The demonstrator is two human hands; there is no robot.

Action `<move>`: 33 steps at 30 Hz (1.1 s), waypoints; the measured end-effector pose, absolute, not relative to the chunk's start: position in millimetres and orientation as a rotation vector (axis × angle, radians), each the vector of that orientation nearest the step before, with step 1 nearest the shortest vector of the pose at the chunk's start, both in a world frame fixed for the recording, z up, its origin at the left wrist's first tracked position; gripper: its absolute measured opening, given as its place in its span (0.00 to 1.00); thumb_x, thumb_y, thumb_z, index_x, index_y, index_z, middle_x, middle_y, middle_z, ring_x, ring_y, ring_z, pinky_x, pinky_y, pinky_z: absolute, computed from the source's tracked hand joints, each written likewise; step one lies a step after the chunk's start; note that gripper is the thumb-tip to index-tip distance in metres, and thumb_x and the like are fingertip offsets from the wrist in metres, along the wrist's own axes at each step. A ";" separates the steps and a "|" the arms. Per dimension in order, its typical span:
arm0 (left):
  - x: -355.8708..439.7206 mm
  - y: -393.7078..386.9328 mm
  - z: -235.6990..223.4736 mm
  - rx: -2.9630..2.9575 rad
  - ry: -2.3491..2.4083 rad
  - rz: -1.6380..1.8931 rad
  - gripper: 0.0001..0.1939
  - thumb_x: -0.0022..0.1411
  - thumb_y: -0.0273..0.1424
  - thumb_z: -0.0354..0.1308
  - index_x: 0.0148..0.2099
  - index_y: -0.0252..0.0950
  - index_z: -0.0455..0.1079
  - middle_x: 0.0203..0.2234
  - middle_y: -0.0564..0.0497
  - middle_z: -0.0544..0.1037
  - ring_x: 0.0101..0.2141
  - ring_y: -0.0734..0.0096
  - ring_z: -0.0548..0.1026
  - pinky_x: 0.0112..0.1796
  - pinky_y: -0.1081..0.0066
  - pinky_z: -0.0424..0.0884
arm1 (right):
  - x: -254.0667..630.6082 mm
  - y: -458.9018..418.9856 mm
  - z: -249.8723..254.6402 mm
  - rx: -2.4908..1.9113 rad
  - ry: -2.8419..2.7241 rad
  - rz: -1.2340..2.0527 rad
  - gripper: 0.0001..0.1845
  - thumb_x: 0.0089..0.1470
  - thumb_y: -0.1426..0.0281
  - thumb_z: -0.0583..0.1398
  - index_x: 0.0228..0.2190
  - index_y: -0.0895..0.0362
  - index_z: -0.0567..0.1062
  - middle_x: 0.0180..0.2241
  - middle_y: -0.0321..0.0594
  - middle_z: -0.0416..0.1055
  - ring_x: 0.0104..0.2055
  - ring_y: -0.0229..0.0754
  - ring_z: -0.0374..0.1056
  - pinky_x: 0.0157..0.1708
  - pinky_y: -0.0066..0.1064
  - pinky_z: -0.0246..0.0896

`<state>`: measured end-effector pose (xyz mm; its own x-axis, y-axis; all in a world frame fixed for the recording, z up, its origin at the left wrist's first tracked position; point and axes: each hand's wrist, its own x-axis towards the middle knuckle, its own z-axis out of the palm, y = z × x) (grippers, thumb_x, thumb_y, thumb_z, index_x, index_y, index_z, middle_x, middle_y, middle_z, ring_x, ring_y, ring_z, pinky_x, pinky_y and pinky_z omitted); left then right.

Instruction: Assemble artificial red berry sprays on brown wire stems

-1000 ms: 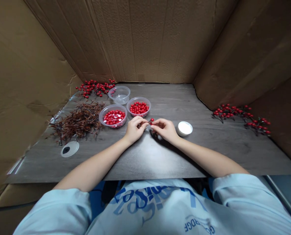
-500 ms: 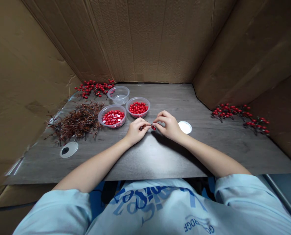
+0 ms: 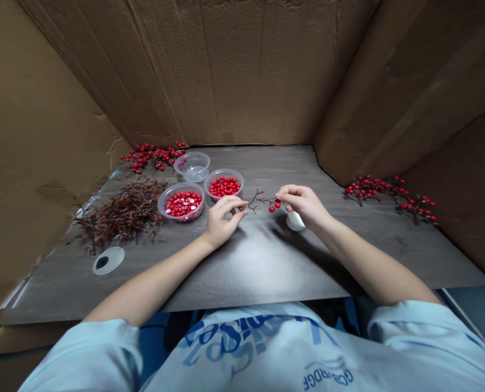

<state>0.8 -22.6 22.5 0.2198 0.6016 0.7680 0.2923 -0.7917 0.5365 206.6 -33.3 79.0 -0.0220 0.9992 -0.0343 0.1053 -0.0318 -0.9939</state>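
Between finger and thumb, my left hand [image 3: 221,219] pinches one end of a thin brown twig [image 3: 258,201], which points right with its bare side shoots showing. A few red berries [image 3: 274,206] hang at the twig's far end. There my right hand [image 3: 303,202] is closed in a pinch beside the berries; its fingertips partly hide what they grip. Left of my left hand stand a clear bowl of red berries with white bits [image 3: 184,202] and, behind it, another bowl of red berries [image 3: 225,185]. A small white dish [image 3: 295,221] lies beneath my right hand, partly covered.
A heap of brown twigs [image 3: 126,212] lies at the left, with a round lid [image 3: 109,261] before it. An empty clear bowl [image 3: 193,167] stands behind. Berry branches lie back left [image 3: 152,157] and right [image 3: 375,188]. Cardboard walls [image 3: 242,71] enclose the table.
My hands have moved apart, my right hand going right, so more of the twig and its berries shows between them. The whole view has shifted slightly.
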 end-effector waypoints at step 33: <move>88.9 -14.0 19.6 2.556 0.498 1.149 0.08 0.59 0.27 0.51 0.37 0.33 0.71 0.31 0.47 0.71 0.33 0.72 0.69 0.35 0.71 0.69 | 290.6 -67.3 38.7 -1.486 -1.432 0.792 0.09 0.39 0.65 0.61 0.18 0.58 0.71 0.30 0.40 0.67 0.35 0.39 0.64 0.39 0.33 0.57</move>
<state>88.9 -14.0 19.6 0.6210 0.4251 0.6585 0.1899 -0.8967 0.3998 290.6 -67.3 38.7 0.1251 0.9828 0.1356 0.4077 0.0737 -0.9102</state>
